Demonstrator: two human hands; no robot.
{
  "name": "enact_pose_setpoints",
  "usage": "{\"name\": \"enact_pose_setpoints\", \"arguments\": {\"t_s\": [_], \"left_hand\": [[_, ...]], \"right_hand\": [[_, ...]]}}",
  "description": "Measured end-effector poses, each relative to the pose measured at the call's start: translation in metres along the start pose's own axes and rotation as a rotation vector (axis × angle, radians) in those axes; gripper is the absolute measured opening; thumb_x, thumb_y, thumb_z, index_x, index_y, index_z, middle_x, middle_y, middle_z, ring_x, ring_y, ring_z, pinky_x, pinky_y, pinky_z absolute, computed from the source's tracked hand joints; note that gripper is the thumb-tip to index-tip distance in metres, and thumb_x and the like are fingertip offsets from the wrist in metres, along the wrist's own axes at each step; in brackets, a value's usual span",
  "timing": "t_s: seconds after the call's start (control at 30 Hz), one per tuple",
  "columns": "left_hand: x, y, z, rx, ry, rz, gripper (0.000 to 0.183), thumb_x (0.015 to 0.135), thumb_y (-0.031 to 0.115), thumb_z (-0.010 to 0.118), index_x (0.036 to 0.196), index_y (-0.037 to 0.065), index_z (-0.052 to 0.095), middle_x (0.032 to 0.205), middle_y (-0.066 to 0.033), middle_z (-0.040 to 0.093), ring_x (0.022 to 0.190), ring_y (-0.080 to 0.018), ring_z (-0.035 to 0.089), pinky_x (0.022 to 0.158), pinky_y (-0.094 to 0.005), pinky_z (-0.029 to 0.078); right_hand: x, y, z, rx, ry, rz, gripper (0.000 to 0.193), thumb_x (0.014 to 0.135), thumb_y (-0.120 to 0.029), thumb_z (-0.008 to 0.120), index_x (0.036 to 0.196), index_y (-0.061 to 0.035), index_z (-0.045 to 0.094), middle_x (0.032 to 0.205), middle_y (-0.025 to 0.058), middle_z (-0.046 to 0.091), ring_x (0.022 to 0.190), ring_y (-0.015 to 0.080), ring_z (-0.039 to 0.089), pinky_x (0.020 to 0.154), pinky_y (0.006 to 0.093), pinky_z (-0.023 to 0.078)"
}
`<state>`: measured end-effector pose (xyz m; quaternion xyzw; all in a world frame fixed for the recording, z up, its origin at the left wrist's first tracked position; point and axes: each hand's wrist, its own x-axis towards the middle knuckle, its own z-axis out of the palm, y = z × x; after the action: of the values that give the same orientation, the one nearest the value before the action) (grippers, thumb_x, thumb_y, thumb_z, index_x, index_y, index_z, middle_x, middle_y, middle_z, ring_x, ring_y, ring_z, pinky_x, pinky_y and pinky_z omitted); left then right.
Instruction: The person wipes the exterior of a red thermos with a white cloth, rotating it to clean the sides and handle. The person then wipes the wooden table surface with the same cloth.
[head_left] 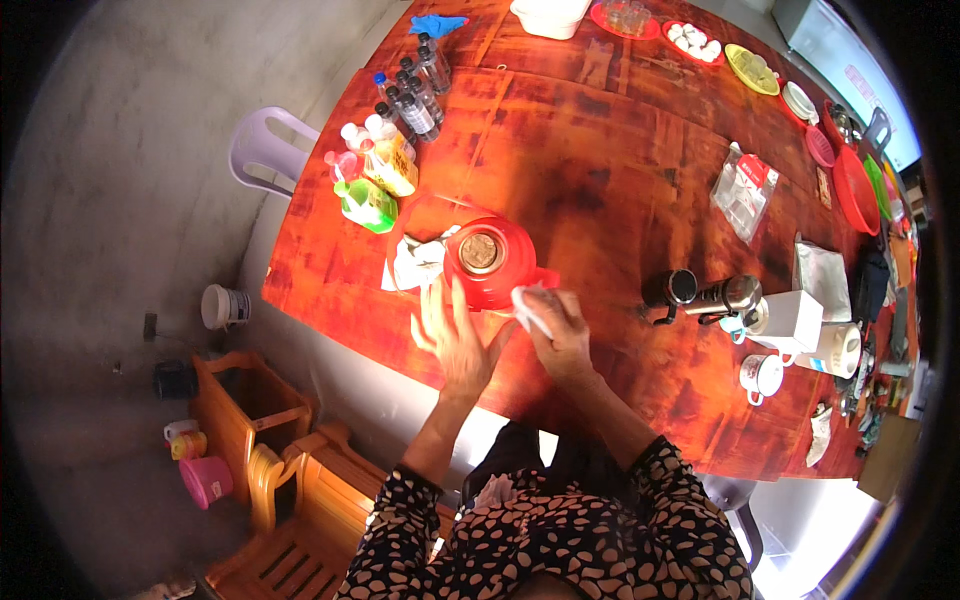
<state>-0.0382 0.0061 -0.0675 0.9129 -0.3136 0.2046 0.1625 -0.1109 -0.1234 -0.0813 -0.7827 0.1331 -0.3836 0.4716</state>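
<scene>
A red thermos flask (508,262) with a cork stopper (479,252) in its mouth stands near the table's front edge. My left hand (455,335), fingers spread, is just in front of the flask; I cannot tell whether it touches it. My right hand (562,335) is closed on a white cloth (531,310) by the flask's right side. Another white cloth (417,262) lies crumpled on the table left of the flask, partly within the loop of its red handle.
Colourful jugs (385,170) and several dark-capped bottles (415,95) stand at the left. A clear plastic bag (745,190) lies to the right. Metal flasks (725,297), a white box (790,322) and an enamel mug (762,376) stand nearer. A wooden chair (320,500) is at lower left.
</scene>
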Motion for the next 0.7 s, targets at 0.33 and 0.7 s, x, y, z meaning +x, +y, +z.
{"name": "enact_pose_setpoints", "arguments": {"t_s": [0.33, 0.7], "left_hand": [[0.014, -0.044, 0.012, -1.460, -0.285, -0.528, 0.073, 0.086, 0.021, 0.067, 0.144, 0.002, 0.027, 0.141, -0.0125, 0.036, 0.128, -0.0239, 0.037, 0.108, -0.0394, 0.030], [0.025, -0.048, 0.035, -1.627, -0.397, -0.596, 0.062, 0.094, 0.026, 0.052, 0.147, 0.005, 0.027, 0.140, -0.0094, 0.041, 0.125, -0.0174, 0.041, 0.101, -0.0312, 0.040]], "right_hand": [[-0.018, 0.001, 0.038, -0.221, 0.147, -0.125, 0.036, 0.079, 0.004, 0.066, 0.114, -0.0051, 0.063, 0.110, 0.0165, 0.053, 0.097, 0.0326, 0.055, 0.078, 0.0348, 0.050], [0.002, 0.006, 0.037, -0.366, -0.088, -0.442, 0.041, 0.071, 0.000, 0.069, 0.110, -0.0156, 0.068, 0.114, 0.0115, 0.051, 0.096, 0.0306, 0.054, 0.078, 0.0385, 0.050]]}}
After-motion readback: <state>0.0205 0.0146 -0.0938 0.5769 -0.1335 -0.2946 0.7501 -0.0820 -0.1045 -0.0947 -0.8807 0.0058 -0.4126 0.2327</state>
